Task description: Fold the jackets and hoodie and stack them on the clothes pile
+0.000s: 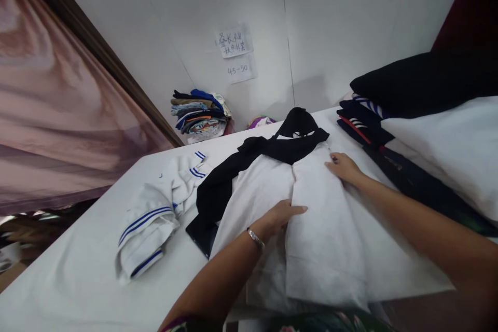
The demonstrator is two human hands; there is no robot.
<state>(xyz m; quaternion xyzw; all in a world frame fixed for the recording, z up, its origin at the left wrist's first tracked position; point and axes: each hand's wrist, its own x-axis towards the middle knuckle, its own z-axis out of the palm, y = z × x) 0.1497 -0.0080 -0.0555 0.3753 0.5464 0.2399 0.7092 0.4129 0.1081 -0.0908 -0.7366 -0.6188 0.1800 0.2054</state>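
A white and black hooded jacket (322,228) lies spread on the white table, its black hood (298,122) toward the wall and its lower edge toward me. One black sleeve (221,181) stretches out on the left; the right sleeve is not visible. My left hand (284,215), with a silvery bracelet at the wrist, grips the white front panel near the middle opening, thumb on top. At the right side, below the collar, my right hand (344,167) pinches the jacket's edge between thumb and fingers.
White garments with blue stripes (146,218) lie crumpled on the table (78,270) at left. Folded clothes (200,114) are stacked by the wall. A large pile of dark and white clothes (420,129) stands at right. Handwritten notes (235,54) hang on the wall; a pink curtain (70,104) drapes at left.
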